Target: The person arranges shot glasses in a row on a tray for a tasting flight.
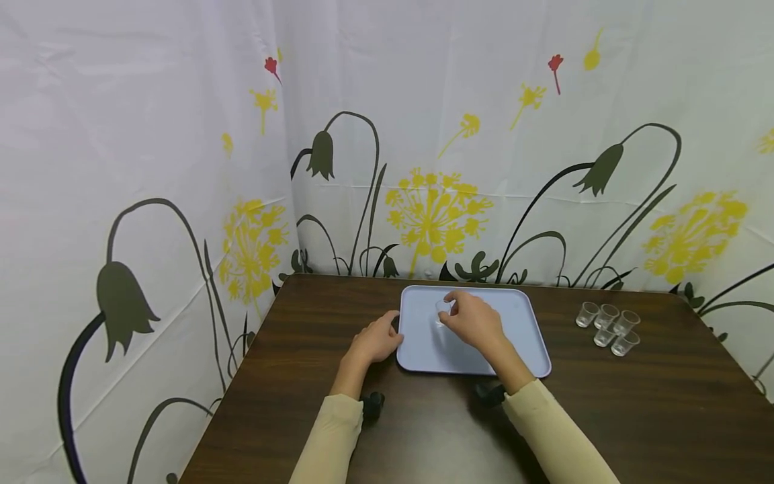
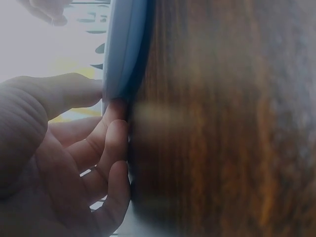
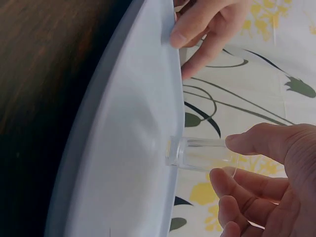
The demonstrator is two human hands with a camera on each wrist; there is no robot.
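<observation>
A pale blue rectangular tray [image 1: 423, 353] lies on the dark wooden table. My left hand [image 1: 376, 337] grips its left edge, and in the left wrist view the thumb is at the rim [image 2: 118, 54] with the fingers curled beneath it. Over the left half of the tray, my right hand [image 1: 476, 324] pinches a small clear shot glass [image 3: 205, 154] near its mouth between thumb and fingers. The glass is upright, its thick base right at the tray surface. Nothing shows inside the glass.
To the right of the tray, several more clear shot glasses [image 1: 607, 316] stand in a tight cluster on the table [image 1: 677, 383]. A white curtain [image 1: 387, 81] printed with flowers hangs behind the table's back edge and along its left side.
</observation>
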